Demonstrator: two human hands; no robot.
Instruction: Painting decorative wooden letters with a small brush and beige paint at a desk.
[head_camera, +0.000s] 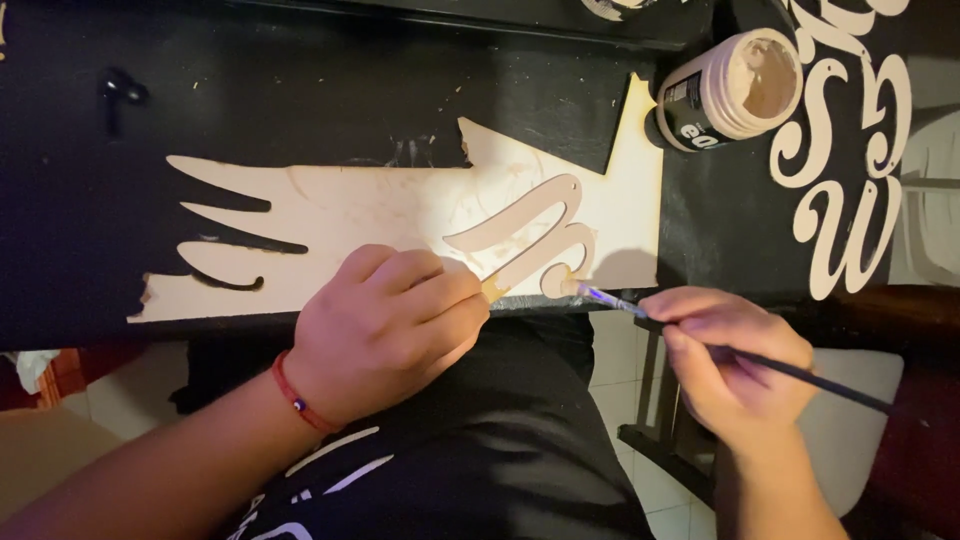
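Left hand (385, 325), a red cord bracelet (298, 398) on its wrist, curls its fingers down on the lower end of a pale wooden cut-out letter of looping script shape (530, 235), pinning it flat on a larger pale plywood offcut sheet (350, 215) at the near edge of the black table (300, 90). Right hand (735, 365) pinches a thin dark-handled paintbrush (790, 370), its tip touching the letter's lower curl. An open jar of beige paint (735, 88) lies tipped just beyond the sheet's far right corner.

Hidden and cut-off parts

The left hand (385, 330) covers the wooden letter's (528, 240) lower end; the top edge crops a jar (612, 8).
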